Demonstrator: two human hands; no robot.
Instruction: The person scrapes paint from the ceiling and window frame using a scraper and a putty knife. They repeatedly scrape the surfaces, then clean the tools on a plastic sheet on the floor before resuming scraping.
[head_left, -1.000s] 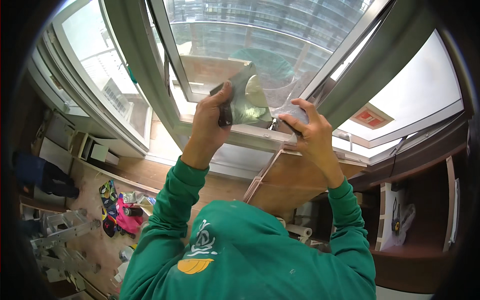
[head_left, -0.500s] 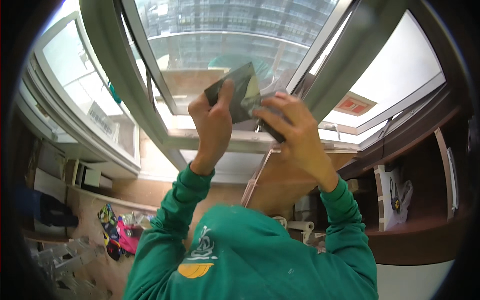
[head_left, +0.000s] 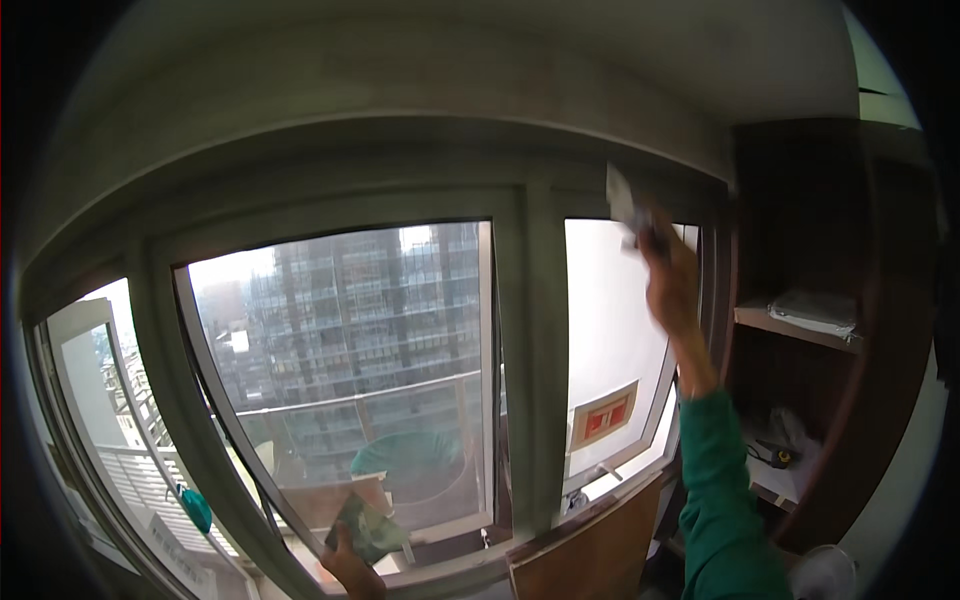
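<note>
My right hand (head_left: 672, 280) is raised high at the right and closed round the dark handle of a putty knife (head_left: 620, 195). Its pale blade points up, in front of the dark band above the narrow right window pane; whether it touches cannot be told. Low in the view, my left hand (head_left: 350, 570) grips a thin, square-cornered flat plate (head_left: 370, 530) by one edge, thumb on its face. The plate looks grey-green and slightly blurred. It is held before the lower part of the large window (head_left: 350, 340).
Grey window frames (head_left: 530, 380) run across the front under a pale beam (head_left: 400, 100). At the right stands a dark shelf unit (head_left: 800, 220) with a folded clear bag (head_left: 815, 312). A brown wooden board (head_left: 590, 550) leans below the right pane.
My view has tilted up to the window top and ceiling. My hands, close together before, are apart: the right has risen with the putty knife, the left stays low with the plate.
</note>
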